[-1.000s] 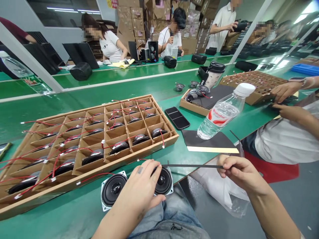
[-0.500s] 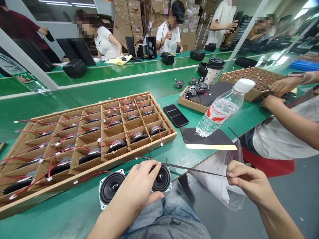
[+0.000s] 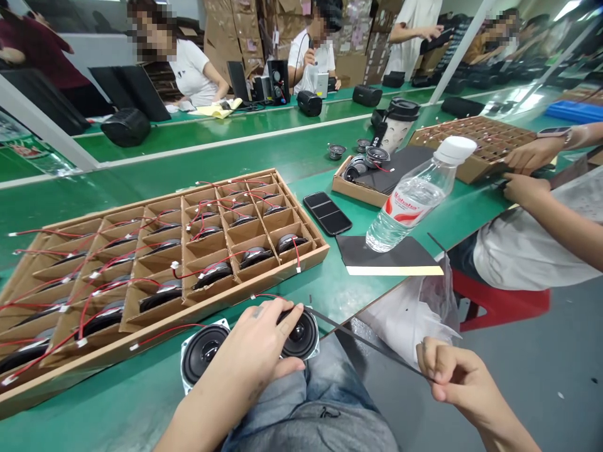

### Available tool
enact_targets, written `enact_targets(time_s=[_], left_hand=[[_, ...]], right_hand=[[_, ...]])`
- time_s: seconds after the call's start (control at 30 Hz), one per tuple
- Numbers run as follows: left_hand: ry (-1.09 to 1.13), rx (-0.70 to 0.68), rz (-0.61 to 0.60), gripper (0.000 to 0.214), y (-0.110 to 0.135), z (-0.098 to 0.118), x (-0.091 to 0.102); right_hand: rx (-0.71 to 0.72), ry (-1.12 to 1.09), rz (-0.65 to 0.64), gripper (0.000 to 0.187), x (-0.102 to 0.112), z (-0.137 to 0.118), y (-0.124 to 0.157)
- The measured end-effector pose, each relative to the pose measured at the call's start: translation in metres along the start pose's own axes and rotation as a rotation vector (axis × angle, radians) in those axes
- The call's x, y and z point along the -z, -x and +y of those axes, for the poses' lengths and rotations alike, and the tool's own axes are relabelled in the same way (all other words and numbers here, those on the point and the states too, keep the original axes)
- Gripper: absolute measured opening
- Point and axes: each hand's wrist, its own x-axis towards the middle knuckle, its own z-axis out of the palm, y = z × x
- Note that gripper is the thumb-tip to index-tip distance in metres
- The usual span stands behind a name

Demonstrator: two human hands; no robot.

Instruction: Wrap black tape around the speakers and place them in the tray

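Two square-framed speakers with black cones sit side by side at the table's near edge. My left hand [image 3: 261, 342] reaches across to the right speaker [image 3: 302, 334], with its thumb at the lower edge and its fingers on the rim, where one end of a thin black strip [image 3: 372, 343] lies. The left speaker [image 3: 203, 355] is partly covered by my left wrist and forearm. Lower right, my right hand [image 3: 450, 370] pinches the strip's other end between thumb and fingers, and the strip runs slantwise between both hands.
A divided cardboard tray [image 3: 277, 276] of speakers with red wires stands at left. Behind the speakers lie a phone [image 3: 327, 213] and a black sheet [image 3: 400, 258] with a water bottle [image 3: 407, 204] on it. A co-worker's hands [image 3: 530, 166] are at right.
My right hand has moved down, and the strip slopes more steeply toward it. My left hand stays on the right speaker. The whole view has shifted slightly.
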Motion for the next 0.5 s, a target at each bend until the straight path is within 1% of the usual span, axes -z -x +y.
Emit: enact_targets(time_s=[0.1,0.17,0.33,0.43,0.5], left_hand=[[-0.024,0.004,-0.024,0.064,-0.001,0.001,0.003],[-0.032,-0.002,-0.014,0.064,-0.002,-0.001,0.002],[-0.053,-0.042,0.028,0.065,-0.001,-0.006,-0.007],[-0.107,-0.033,0.069,0.064,0.0,-0.004,-0.01],[-0.136,-0.029,0.059,0.063,-0.001,-0.004,-0.01]], right_hand=[[-0.017,0.017,-0.037,0.028,-0.008,-0.003,0.007],[-0.035,0.023,-0.073,0.031,-0.014,-0.004,0.013],[-0.082,0.024,-0.155,0.045,-0.035,0.0,0.028],[-0.12,0.048,-0.185,0.051,-0.049,-0.001,0.034],[-0.15,0.046,-0.223,0.054,-0.061,-0.003,0.037]])
